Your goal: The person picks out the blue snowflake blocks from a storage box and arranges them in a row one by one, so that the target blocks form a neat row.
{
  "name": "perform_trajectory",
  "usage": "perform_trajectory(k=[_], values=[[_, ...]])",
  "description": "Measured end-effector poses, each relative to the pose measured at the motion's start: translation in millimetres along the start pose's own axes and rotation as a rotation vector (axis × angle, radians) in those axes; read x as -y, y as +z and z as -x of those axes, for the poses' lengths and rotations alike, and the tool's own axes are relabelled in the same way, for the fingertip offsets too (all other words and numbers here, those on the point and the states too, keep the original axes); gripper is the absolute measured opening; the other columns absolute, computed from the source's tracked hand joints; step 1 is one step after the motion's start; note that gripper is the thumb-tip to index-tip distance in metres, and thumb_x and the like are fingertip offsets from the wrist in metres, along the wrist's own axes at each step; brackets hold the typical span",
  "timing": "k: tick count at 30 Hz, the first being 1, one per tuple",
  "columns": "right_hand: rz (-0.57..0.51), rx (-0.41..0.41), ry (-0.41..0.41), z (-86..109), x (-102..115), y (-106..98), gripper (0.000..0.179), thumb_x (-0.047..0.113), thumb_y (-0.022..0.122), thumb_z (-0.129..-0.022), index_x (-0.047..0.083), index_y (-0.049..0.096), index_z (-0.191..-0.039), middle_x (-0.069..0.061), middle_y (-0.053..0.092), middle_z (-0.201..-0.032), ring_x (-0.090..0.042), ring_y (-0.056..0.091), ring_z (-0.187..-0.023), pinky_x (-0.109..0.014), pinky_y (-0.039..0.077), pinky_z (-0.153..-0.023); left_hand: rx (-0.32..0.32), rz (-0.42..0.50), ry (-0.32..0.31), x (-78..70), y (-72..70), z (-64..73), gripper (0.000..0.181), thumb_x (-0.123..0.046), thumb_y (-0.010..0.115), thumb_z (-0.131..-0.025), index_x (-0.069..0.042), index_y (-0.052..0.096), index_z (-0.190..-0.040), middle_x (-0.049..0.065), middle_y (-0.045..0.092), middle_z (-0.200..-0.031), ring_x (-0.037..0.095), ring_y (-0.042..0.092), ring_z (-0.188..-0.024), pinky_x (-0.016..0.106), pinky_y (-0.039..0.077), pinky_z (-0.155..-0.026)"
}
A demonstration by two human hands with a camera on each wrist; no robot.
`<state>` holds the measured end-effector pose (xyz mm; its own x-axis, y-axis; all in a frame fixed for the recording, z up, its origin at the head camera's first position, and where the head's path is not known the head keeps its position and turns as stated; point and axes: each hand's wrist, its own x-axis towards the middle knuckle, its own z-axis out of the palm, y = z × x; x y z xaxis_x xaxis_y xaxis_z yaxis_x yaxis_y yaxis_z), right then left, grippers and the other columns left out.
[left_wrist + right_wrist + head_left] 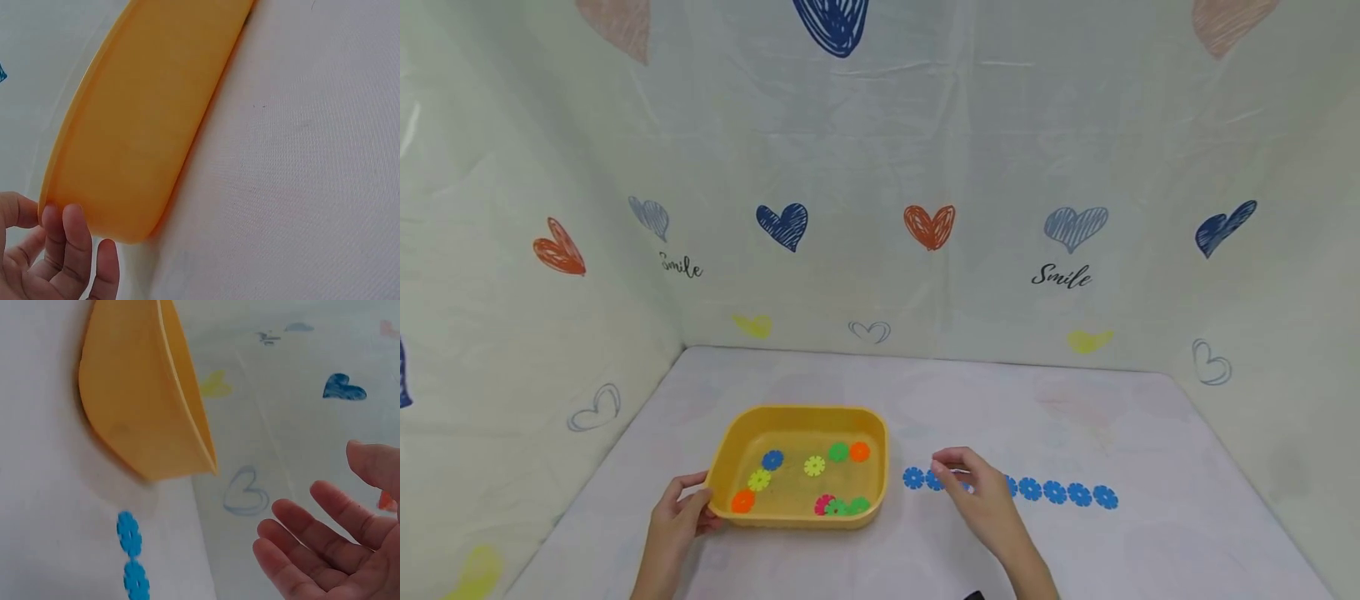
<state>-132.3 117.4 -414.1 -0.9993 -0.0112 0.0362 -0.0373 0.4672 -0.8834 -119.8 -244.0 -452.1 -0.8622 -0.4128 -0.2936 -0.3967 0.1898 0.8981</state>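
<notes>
My left hand (676,517) holds the near-left corner of a yellow plastic tray (782,522); in the left wrist view the thumb and fingers pinch its rim. Inside lie several snowflake-shaped plastic discs: a blue disc (772,460), a pink disc (823,504) partly covered by a green one, plus yellow, orange and other green ones. To the tray's right, blue snowflake discs (1055,492) form a straight row on the table. Over that row hovers my right hand (981,500), hiding its middle. The right wrist view shows that hand's fingers relaxed, holding nothing.
A white table (1150,550) carries the tray and the row. Pale sheeting (865,283) printed with hearts stands behind the table and at both sides. A small dark object (974,595) pokes in at the bottom edge of the head view.
</notes>
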Motion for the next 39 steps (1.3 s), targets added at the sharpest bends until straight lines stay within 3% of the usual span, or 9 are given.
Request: perform_trajectory(k=[4,9,17,24,29,32,39], values=[[-0.076,0.101,-0.083,-3.4,13.1,23.1,0.037,0.041,0.059,-0.087,0.010,0.063,-0.108,-0.005,0.066,-0.108,-0.020,0.061,-0.102,-0.030,0.053,-0.084,-0.016,0.020,-0.013,2.1,0.1,-1.5,0.039,-0.014,0.043,-0.092,-0.001,0.038,-0.129,0.000,0.064,-0.069,0.016,0.061,-0.060,0.020,0.053,-0.058],[-0.173,0.205,-0.161,-6.5,26.4,49.9,0.036,0.034,0.062,-0.087,0.006,0.061,-0.110,-0.012,0.063,-0.112,-0.024,0.060,-0.103,-0.039,0.050,-0.090,0.011,0.021,0.009,1.6,-1.2,-0.3,0.042,-0.015,0.042,-0.092,0.001,0.036,-0.131,-0.001,0.063,-0.068,0.015,0.060,-0.059,0.020,0.053,-0.059],[-0.247,0.311,-0.135,-13.4,40.6,93.0,0.036,0.028,0.066,-0.085,0.003,0.061,-0.112,-0.013,0.062,-0.112,-0.029,0.058,-0.106,-0.037,0.050,-0.090,0.012,0.023,0.002,0.1,-2.1,2.3,0.041,-0.015,0.041,-0.093,0.001,0.036,-0.130,-0.002,0.063,-0.068,0.014,0.060,-0.058,0.020,0.053,-0.058],[-0.239,0.370,-0.129,-21.2,49.5,125.1,0.037,0.021,0.068,-0.084,0.001,0.060,-0.114,-0.014,0.062,-0.111,-0.028,0.058,-0.102,-0.033,0.051,-0.086,0.018,0.039,0.010,-1.4,-0.3,1.5,0.041,-0.014,0.042,-0.093,0.001,0.036,-0.131,-0.001,0.064,-0.069,0.014,0.060,-0.059,0.021,0.053,-0.058],[-0.187,0.393,-0.108,-31.2,51.4,147.1,0.037,0.018,0.070,-0.082,0.002,0.061,-0.114,-0.011,0.063,-0.104,-0.016,0.059,-0.089,-0.024,0.051,-0.078,0.021,0.031,0.011,0.2,-0.3,-0.3,0.042,-0.015,0.042,-0.093,0.001,0.035,-0.131,-0.001,0.064,-0.070,0.015,0.060,-0.060,0.021,0.053,-0.058],[-0.147,0.403,-0.078,-37.5,54.2,159.3,0.038,0.018,0.071,-0.080,0.004,0.061,-0.114,-0.007,0.063,-0.098,-0.009,0.056,-0.082,-0.022,0.049,-0.073,0.018,0.020,0.009,-0.9,-1.6,1.8,0.042,-0.015,0.041,-0.092,0.001,0.036,-0.131,-0.002,0.065,-0.072,0.014,0.061,-0.060,0.021,0.053,-0.060],[-0.105,0.403,0.041,-48.2,58.0,179.9,0.038,0.016,0.071,-0.079,0.007,0.060,-0.114,0.000,0.057,-0.082,-0.011,0.049,-0.069,-0.022,0.044,-0.061,0.028,0.042,0.017,-2.4,-2.6,1.4,0.042,-0.016,0.042,-0.093,0.002,0.036,-0.130,-0.001,0.066,-0.074,0.013,0.061,-0.061,0.022,0.053,-0.060]])
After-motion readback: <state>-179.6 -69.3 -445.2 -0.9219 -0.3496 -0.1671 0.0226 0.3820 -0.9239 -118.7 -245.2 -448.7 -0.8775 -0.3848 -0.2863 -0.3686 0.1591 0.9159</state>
